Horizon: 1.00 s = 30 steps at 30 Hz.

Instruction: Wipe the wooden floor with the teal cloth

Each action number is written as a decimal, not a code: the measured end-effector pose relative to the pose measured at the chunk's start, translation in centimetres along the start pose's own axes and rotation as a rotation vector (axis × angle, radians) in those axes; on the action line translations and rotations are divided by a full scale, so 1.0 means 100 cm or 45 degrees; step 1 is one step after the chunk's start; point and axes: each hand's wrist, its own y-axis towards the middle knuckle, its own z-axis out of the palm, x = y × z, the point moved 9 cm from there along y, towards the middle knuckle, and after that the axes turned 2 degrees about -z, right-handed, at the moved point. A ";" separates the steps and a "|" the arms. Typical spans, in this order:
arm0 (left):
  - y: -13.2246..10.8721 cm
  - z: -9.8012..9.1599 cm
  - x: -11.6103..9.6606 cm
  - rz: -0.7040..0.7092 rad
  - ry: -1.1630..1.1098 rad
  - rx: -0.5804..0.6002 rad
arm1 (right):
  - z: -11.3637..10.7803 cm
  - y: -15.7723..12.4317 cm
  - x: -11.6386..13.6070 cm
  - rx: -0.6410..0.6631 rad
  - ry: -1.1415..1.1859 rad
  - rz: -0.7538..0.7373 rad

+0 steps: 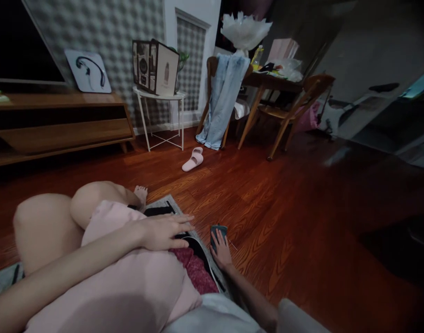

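Note:
Across the pink cushion on the lap lies my left hand [165, 231], fingers stretched out and apart, with nothing in it. Its fingertips reach past the edge of the pink cushion [128, 282], above a dark red cloth [196, 268] and a black item with a white rim. My right hand [221, 249] is down at the wooden floor beside the rug. Its spread fingers rest on top of a small dark teal flat object [218, 230], partly covered by them. A thin pale line shows on the floor just right of that hand.
Bare knees are at the left, over a grey and black rug [165, 202]. A pink slipper [193, 159] lies on the floor ahead. Farther back stand a TV cabinet [73, 132], a white side table [159, 96], wooden chairs [286, 115] and jeans [222, 99].

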 end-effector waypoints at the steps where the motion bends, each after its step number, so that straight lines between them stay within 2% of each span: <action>1: 0.000 -0.001 0.000 0.001 -0.003 0.002 | -0.002 0.014 -0.003 0.008 -0.004 0.040; 6: -0.002 -0.002 -0.003 -0.044 0.013 0.054 | -0.001 0.081 -0.019 0.084 -0.018 0.363; 9: -0.002 -0.003 -0.003 -0.057 0.042 0.052 | 0.004 0.092 -0.019 0.087 -0.013 0.440; 12: -0.002 -0.003 -0.003 -0.045 0.044 0.024 | 0.009 0.075 -0.006 0.055 0.017 0.228; 15: -0.002 -0.003 -0.005 -0.030 0.029 0.021 | 0.013 0.030 0.004 0.078 0.048 -0.013; 18: -0.002 -0.004 -0.006 -0.045 0.027 0.024 | 0.012 -0.012 0.001 0.104 0.054 -0.067; 21: -0.003 -0.004 -0.006 -0.069 0.028 0.050 | 0.006 -0.025 -0.003 0.083 0.045 -0.045; 24: -0.004 -0.005 -0.007 -0.060 0.024 0.057 | 0.002 -0.006 -0.007 0.042 0.032 0.002; 30: -0.003 -0.003 -0.002 -0.057 0.034 0.031 | 0.001 0.076 -0.022 0.032 0.023 0.275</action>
